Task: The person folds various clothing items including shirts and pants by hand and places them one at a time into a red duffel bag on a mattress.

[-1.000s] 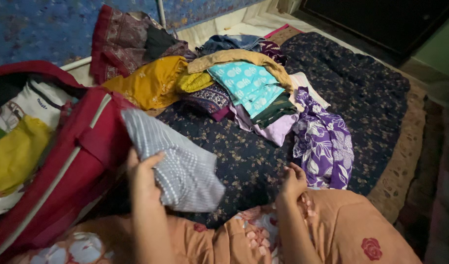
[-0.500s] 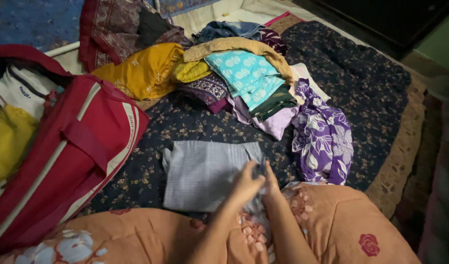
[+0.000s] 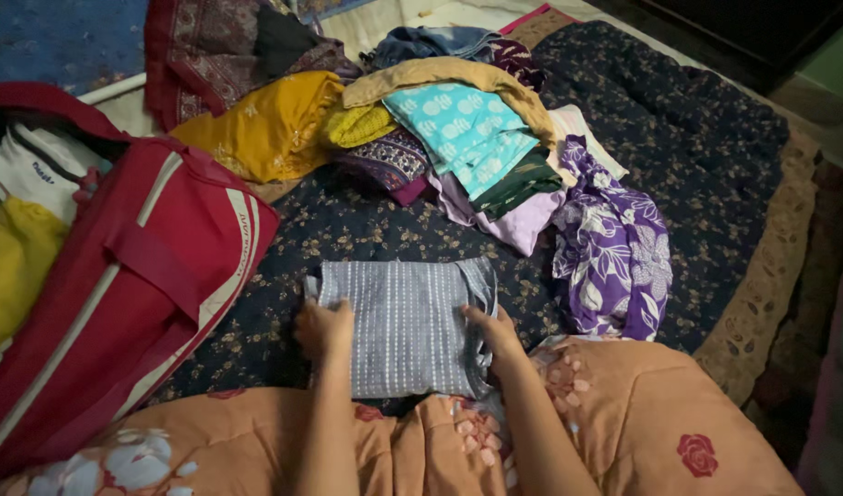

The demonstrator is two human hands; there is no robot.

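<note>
A grey striped folded garment (image 3: pixel 403 321) lies flat on the dark floral quilt (image 3: pixel 366 230) just in front of my knees. My left hand (image 3: pixel 325 328) rests on its left edge, fingers pressing down on the cloth. My right hand (image 3: pixel 490 329) lies on its right edge, fingers over the loose fold there. Both hands press the cloth flat rather than lift it. My orange flowered clothing (image 3: pixel 623 413) fills the bottom of the view.
A red bag (image 3: pixel 137 276) stands open at the left with yellow and white clothes (image 3: pixel 17 248) inside. A heap of clothes lies beyond: mustard (image 3: pixel 265 129), turquoise patterned (image 3: pixel 467 129), purple floral (image 3: pixel 614 248), maroon (image 3: pixel 201 55). The quilt's brown border (image 3: pixel 761 285) runs along the right.
A second ago my left hand held the grey garment up beside the red bag. It was laid on the quilt, and both hands have since spread to its two edges.
</note>
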